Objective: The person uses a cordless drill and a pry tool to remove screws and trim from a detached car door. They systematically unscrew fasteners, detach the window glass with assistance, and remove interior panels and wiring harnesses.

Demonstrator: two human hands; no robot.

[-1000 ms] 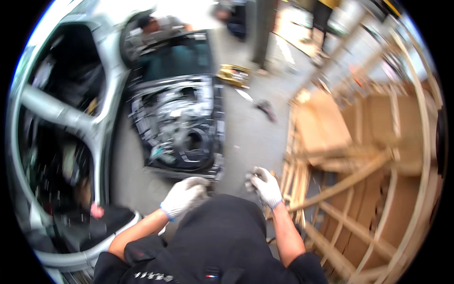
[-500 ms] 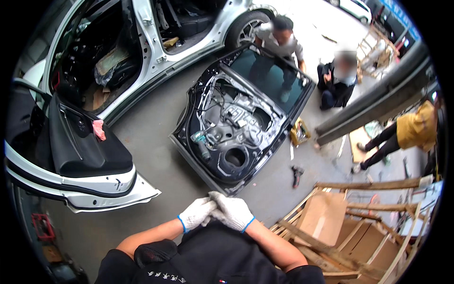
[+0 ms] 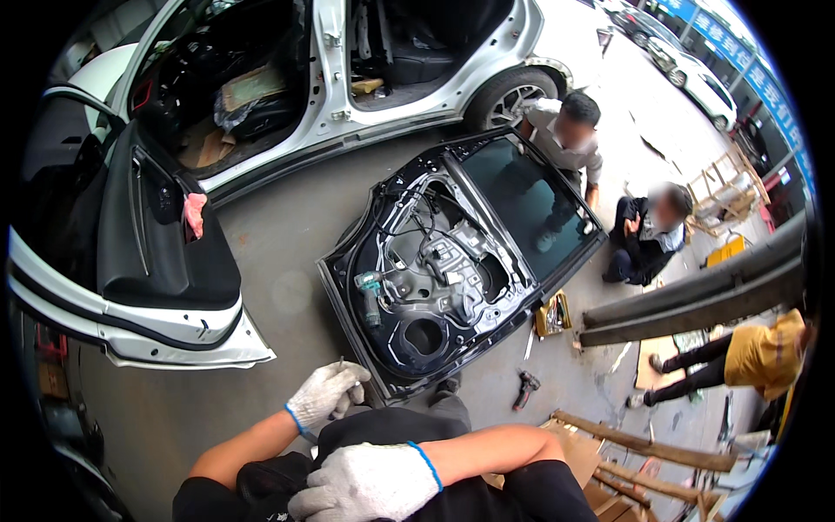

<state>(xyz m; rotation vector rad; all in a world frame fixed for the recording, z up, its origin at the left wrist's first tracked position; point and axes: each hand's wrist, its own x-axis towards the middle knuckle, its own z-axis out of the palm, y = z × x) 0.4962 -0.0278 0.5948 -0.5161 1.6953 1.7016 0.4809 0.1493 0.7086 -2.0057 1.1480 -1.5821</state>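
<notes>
Both my hands wear white knit gloves with blue cuffs. My left hand (image 3: pixel 329 393) is raised in front of my body near the door's lower edge, its fingers curled together. A small dark tip shows above those fingers; what it belongs to cannot be made out. My right hand (image 3: pixel 370 483) lies across the front of my black shirt, back upward, its fingertips hidden. Beyond them a black car door (image 3: pixel 409 361) lies with its bare inner side up, metal frame and wiring showing. A teal cordless drill (image 3: pixel 369 294) rests on it.
A co-worker (image 3: pixel 565 143) leans at the door's far window end; another person (image 3: pixel 652 230) crouches beside it. A white car (image 3: pixel 330 104) stands at the back, its opened door (image 3: pixel 174 252) at left. A red-black drill (image 3: pixel 526 390), yellow box (image 3: pixel 553 315) and wooden crate (image 3: pixel 644 444) are right.
My hands were clasped together and are now apart. The left has moved left, the right down onto my shirt. The view has shifted, and the crouching person is further right.
</notes>
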